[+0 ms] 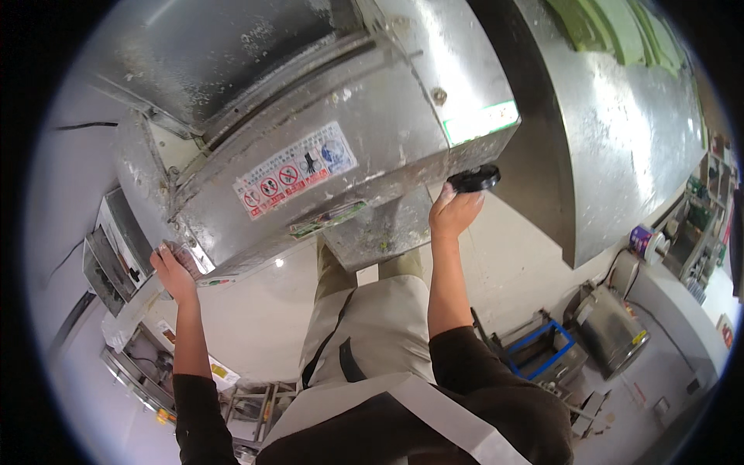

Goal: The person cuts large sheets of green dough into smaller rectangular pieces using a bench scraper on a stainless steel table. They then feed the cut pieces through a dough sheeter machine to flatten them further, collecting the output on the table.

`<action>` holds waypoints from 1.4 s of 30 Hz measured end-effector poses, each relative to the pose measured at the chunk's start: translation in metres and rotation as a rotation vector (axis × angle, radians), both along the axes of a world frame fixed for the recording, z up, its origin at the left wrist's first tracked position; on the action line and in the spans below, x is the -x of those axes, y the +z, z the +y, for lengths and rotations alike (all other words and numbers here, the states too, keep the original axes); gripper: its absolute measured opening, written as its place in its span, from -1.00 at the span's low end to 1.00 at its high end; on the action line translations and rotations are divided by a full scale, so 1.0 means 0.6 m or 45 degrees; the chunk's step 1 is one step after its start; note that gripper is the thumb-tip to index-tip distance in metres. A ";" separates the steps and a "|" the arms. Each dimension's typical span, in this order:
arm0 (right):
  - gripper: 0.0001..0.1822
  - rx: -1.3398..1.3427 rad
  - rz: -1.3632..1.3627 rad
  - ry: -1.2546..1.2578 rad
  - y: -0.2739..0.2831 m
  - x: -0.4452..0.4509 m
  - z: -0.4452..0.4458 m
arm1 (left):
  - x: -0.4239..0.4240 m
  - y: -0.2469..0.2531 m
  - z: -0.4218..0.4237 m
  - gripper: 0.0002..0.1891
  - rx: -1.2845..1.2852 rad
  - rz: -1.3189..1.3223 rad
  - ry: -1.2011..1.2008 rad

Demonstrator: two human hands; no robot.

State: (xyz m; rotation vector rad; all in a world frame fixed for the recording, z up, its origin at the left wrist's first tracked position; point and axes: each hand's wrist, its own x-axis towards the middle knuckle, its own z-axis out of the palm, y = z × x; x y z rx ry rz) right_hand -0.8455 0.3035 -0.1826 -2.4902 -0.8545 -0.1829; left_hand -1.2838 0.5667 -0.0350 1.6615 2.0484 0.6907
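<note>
A large stainless-steel machine (383, 116), apparently a dough sheeter, stands right in front of me, with white residue on its casing. My right hand (456, 212) grips a black handwheel (476, 179) under the machine's right end. At the opposite end, my left hand (174, 273) touches the lower left corner of the casing; what its fingers rest on is partly hidden. Between them, a strip of warning stickers (296, 168) crosses the front panel. Below the casing a sloping metal chute (383, 229) reaches toward my legs, with green specks on it.
To the right stands a stainless-steel table (616, 133) carrying green sheets (619, 32), possibly dough. A steel drum-shaped vessel (610, 331) and a blue-rimmed frame (543, 349) are behind on the right. Metal shelving (142, 372) stands at lower left.
</note>
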 end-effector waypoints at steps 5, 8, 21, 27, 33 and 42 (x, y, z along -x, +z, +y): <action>-0.38 -0.363 0.577 -0.460 0.060 0.004 0.053 | 0.004 -0.002 -0.001 -0.67 0.065 -0.213 0.039; -0.22 -0.322 1.597 -0.675 0.159 -0.072 0.052 | 0.020 -0.008 -0.005 -0.63 0.010 0.029 -0.033; -0.54 -0.157 1.156 -0.288 0.143 -0.155 -0.011 | -0.022 0.021 -0.009 -0.49 0.062 0.173 -0.060; -0.31 0.532 -0.017 -0.054 0.131 -0.088 0.019 | -0.006 0.010 -0.006 -0.51 0.111 0.092 -0.042; -0.56 0.511 0.152 -0.102 0.130 -0.116 0.022 | -0.009 0.009 -0.008 -0.53 0.152 0.080 0.003; -0.79 0.447 0.508 -0.082 0.045 -0.182 -0.021 | 0.035 -0.011 -0.006 -0.61 0.258 -0.219 0.106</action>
